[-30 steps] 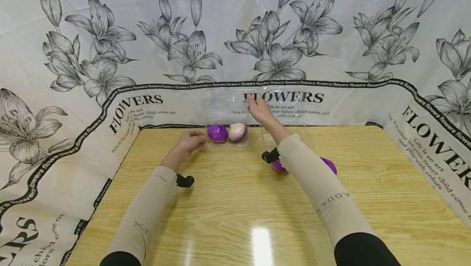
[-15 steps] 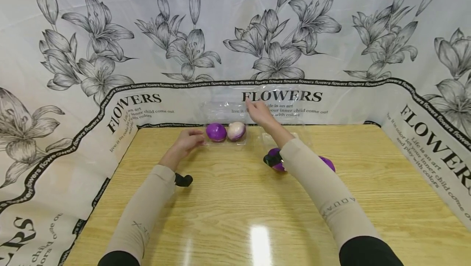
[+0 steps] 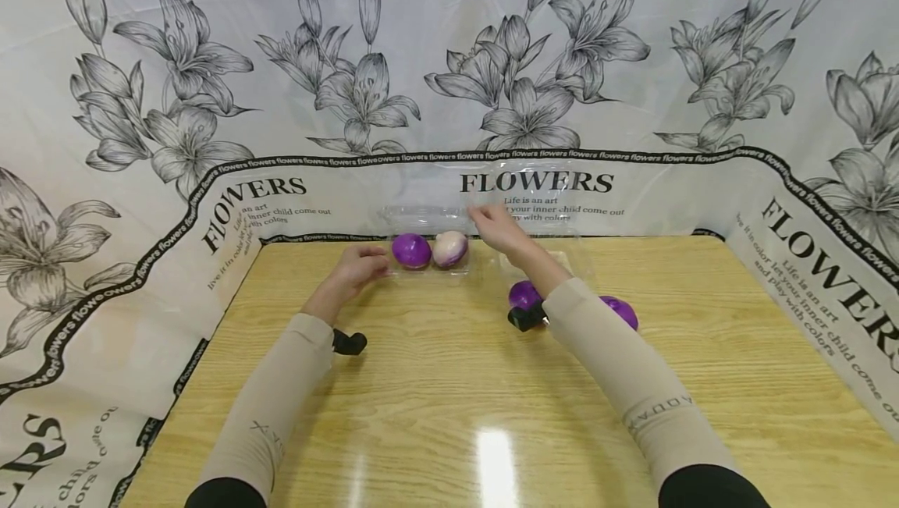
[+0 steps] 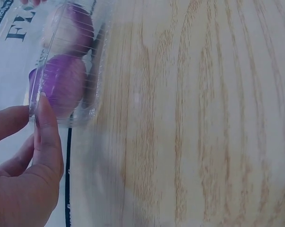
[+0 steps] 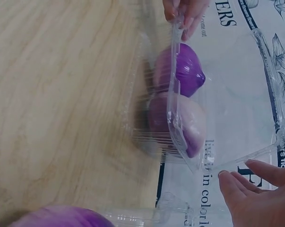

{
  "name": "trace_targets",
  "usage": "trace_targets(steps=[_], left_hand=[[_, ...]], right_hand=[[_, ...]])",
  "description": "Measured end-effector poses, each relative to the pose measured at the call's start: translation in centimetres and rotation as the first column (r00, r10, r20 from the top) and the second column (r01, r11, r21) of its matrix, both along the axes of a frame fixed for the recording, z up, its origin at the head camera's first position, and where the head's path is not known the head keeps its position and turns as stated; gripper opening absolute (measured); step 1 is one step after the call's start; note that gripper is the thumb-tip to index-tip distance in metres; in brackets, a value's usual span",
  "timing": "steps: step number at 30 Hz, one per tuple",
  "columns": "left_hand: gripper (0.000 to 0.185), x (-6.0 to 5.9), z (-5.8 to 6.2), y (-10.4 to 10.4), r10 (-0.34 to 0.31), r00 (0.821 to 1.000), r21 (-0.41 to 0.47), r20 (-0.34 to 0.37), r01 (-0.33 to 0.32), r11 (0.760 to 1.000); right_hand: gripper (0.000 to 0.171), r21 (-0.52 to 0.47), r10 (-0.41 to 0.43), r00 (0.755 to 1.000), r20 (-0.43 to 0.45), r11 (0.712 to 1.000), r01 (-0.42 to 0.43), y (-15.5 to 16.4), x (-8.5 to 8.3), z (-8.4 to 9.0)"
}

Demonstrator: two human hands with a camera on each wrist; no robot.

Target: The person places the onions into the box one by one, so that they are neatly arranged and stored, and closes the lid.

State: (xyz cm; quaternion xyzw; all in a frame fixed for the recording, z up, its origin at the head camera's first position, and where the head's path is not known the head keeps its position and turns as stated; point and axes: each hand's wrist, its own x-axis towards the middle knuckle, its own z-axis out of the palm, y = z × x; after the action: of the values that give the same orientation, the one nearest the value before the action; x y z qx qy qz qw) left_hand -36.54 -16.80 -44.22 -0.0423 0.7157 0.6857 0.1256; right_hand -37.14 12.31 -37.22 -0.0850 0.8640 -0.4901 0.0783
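Observation:
A clear plastic clamshell box (image 3: 428, 275) sits at the back of the table. In it, side by side, lie a glossy purple onion-shaped piece (image 3: 411, 250) and a white-and-purple one (image 3: 450, 249). My left hand (image 3: 360, 268) pinches the box's left rim between thumb and fingers, close to the purple piece in the left wrist view. At the far right corner my right hand (image 3: 497, 229) holds the edge of the raised lid (image 5: 277, 113), thumb and fingertips on either side of it. The lid stands tilted up behind both pieces.
Another clear box (image 3: 584, 262) with its lid up stands to the right, partly behind my right forearm. Two more purple pieces, one left of the sleeve (image 3: 523, 294) and one right of it (image 3: 621, 311), lie nearer. Printed cloth (image 3: 365, 180) walls the table's back.
My right hand has come lower and a little nearer, bringing the lid down from a more upright stance. My left hand has stayed at the box's left rim.

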Motion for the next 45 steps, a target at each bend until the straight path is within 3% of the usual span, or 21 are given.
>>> trace_targets(steps=[16, 25, 35, 45], left_hand=[[0.046, 0.4, 0.2, 0.2, 0.010, 1.000, 0.014, 0.025, -0.011, 1.000], [0.053, 0.8, 0.7, -0.2, -0.015, 1.000, -0.060, 0.015, 0.015, 0.998], [0.055, 1.6, 0.4, -1.1, -0.006, 0.999, 0.010, -0.039, 0.007, 1.000], [0.056, 2.3, 0.1, -0.8, -0.037, 0.998, 0.057, -0.050, 0.040, 0.998]], right_hand=[[0.058, 0.045, 0.024, 0.999, 0.026, 0.999, -0.026, -0.4, 2.1, -1.5], [0.060, 0.023, 0.032, 0.998, 0.055, 0.999, -0.033, -0.4, 2.8, -2.1], [0.066, 0.026, 0.032, 0.999, 0.027, 0.999, -0.033, -0.7, 2.8, -3.1], [0.067, 0.017, -0.008, 0.999, 0.033, 1.000, 0.007, -0.9, 2.9, -4.0]])
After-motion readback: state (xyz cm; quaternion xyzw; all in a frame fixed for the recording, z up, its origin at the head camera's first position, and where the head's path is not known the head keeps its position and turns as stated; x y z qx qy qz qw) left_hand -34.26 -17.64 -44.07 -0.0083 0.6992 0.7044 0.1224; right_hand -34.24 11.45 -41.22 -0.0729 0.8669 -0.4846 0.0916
